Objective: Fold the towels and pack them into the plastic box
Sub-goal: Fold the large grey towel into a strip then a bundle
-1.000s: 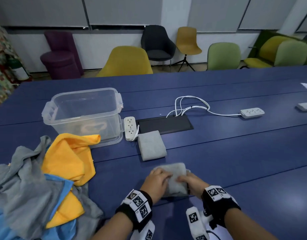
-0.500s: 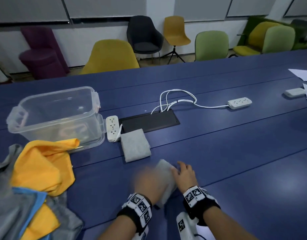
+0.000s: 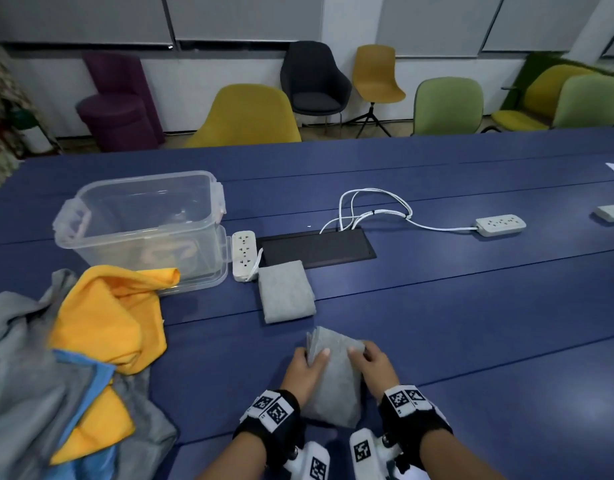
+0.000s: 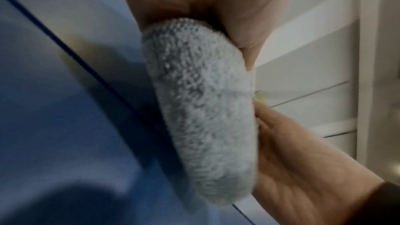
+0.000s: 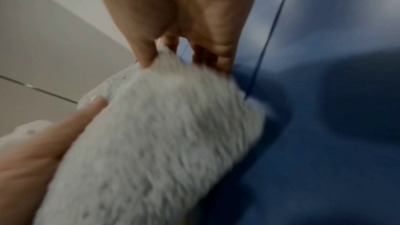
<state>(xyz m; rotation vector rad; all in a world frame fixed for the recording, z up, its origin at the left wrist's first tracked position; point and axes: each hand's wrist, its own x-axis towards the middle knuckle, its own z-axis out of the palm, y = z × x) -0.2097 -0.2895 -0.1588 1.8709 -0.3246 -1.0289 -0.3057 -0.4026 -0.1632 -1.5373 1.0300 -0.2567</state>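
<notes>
A folded grey towel [image 3: 335, 379] is lifted off the blue table [image 3: 471, 323] near its front edge, tilted with its far end up. My left hand [image 3: 307, 365] grips its left edge, thumb on top. My right hand [image 3: 371, 362] pinches its right edge. In the left wrist view the grey towel [image 4: 205, 109] hangs between both hands. The right wrist view shows the same grey towel [image 5: 155, 143], blurred. A second folded grey towel [image 3: 285, 291] lies flat further back. The clear plastic box [image 3: 142, 226] stands open at the back left.
A heap of unfolded towels [image 3: 66, 368], grey, orange and blue, lies at the left. A white power strip [image 3: 244, 249] sits beside the box, a black cable hatch [image 3: 316, 247] behind the folded towel, another strip [image 3: 501, 224] with cables to the right. Chairs [image 3: 246, 116] line the far side.
The towel lay flat under both hands a second ago. Now both hands have gripped its edges and raised it off the table, far end up.
</notes>
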